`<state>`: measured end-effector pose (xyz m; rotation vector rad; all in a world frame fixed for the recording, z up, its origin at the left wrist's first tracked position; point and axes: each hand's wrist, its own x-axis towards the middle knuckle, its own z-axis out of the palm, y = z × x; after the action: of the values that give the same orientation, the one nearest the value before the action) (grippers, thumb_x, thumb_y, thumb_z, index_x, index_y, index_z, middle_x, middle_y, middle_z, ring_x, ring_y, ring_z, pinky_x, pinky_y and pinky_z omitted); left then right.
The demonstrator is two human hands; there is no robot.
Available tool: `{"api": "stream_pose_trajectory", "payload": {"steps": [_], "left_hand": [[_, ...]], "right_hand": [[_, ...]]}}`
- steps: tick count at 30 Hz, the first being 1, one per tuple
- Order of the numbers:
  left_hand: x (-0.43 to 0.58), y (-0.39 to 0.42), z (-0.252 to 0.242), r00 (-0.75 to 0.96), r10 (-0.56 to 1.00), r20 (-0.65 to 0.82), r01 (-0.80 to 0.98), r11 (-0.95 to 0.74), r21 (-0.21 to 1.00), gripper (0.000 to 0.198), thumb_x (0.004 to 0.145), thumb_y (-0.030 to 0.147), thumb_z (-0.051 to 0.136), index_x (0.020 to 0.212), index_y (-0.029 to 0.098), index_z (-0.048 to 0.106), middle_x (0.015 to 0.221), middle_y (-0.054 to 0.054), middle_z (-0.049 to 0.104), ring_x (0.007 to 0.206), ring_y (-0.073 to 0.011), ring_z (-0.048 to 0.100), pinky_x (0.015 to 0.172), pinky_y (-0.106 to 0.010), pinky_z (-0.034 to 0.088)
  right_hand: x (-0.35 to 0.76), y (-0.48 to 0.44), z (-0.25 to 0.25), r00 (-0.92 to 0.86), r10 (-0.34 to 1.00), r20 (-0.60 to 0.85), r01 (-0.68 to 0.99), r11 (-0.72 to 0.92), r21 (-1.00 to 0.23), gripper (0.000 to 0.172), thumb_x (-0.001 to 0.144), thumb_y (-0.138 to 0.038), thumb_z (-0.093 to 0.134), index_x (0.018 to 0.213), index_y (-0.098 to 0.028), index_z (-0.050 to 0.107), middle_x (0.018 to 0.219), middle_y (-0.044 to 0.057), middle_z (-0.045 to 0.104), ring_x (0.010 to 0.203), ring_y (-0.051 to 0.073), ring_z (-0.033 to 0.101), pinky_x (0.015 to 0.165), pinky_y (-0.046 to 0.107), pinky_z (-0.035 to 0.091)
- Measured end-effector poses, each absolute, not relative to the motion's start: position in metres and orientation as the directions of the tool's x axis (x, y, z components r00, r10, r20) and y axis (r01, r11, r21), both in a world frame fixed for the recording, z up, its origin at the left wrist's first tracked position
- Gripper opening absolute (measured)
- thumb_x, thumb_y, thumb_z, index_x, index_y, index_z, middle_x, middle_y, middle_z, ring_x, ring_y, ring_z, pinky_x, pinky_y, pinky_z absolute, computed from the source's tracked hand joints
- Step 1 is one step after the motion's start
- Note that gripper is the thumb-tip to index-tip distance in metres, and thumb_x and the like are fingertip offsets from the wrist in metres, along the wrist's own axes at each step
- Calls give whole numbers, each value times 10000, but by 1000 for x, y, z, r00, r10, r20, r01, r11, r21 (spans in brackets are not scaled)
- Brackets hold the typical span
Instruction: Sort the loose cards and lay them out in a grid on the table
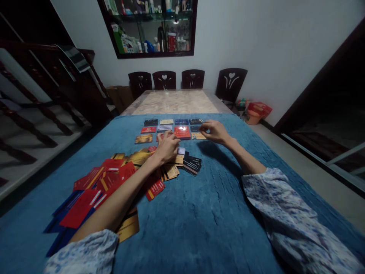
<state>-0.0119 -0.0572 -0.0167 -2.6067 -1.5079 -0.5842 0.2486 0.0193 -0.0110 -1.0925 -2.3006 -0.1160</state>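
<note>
My left hand (168,147) reaches over the loose cards, its fingers bent and partly apart above the nearest row of stacks. A red card shows under its fingertips; whether they touch it I cannot tell. My right hand (215,131) hovers beside the right-hand stacks, thumb and fingers curled into a pinch. Anything between those fingertips is too small to make out. Close to it lie a black card stack (195,121) and a pale yellow card (197,136). A larger red stack (182,132) sits between my hands. Below my left hand, black cards (192,164) are fanned out.
Red cards (82,207), blue cards (66,209) and gold cards (129,226) lie heaped around my left forearm. More stacks, including a gold one (143,138), stand in rows. A blue cloth (216,220) covers the near table. Dark chairs (164,80) line the far end.
</note>
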Motion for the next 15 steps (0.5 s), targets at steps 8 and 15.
{"api": "stream_pose_trajectory", "payload": {"steps": [8,15], "left_hand": [[-27,-78,-15,429,825,369,861,-497,110,295,895,157,542,1082,239,755,1180,-117,711,1310,-372,442,1043,-655,285],[-49,-94,-25,462,794,397,845,-529,75,286,924,187,527,1110,242,738,1147,-109,725,1281,-355,458,1068,-674,244]], "right_hand": [[218,-3,-10,-606,601,521,643,756,-124,156,884,-172,575,851,-185,727,840,68,693,799,183,573,672,281,359],[198,-33,-25,-712,495,498,513,851,-113,161,899,-189,587,1005,-188,707,992,88,693,872,196,573,740,309,406]]}}
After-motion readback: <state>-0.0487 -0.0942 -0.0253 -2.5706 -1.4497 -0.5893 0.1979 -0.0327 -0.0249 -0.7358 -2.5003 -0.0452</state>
